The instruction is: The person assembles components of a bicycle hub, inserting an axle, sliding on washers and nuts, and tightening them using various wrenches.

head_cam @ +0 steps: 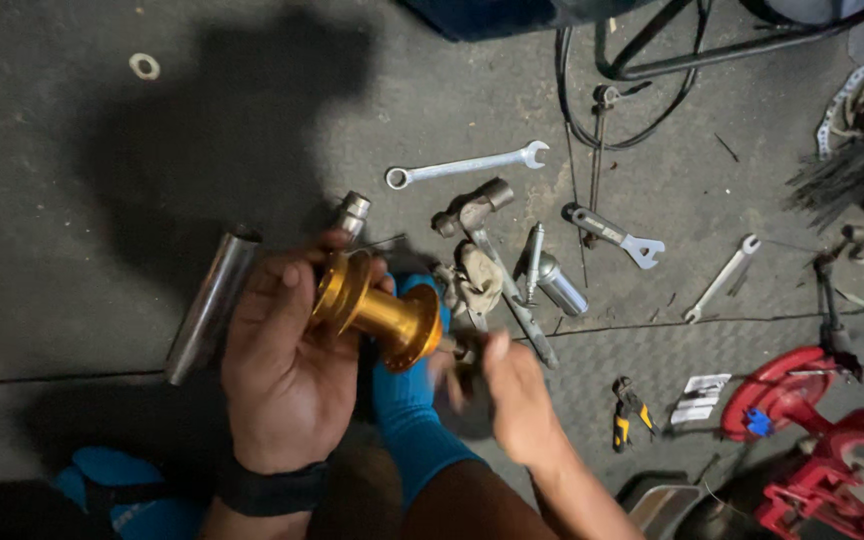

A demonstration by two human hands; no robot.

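Two flanges flare from the gold hub (377, 308).

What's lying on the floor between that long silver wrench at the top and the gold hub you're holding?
In the head view, a hammer lies between the silver wrench and the gold hub, held in the left hand.

You have one gold hub (377, 310), one steel tube (210, 305), three wrenches — (467, 165), (617, 235), (720, 278) — one hammer (492, 260), one pair of yellow-handled pliers (630, 408), and one washer (144, 66).
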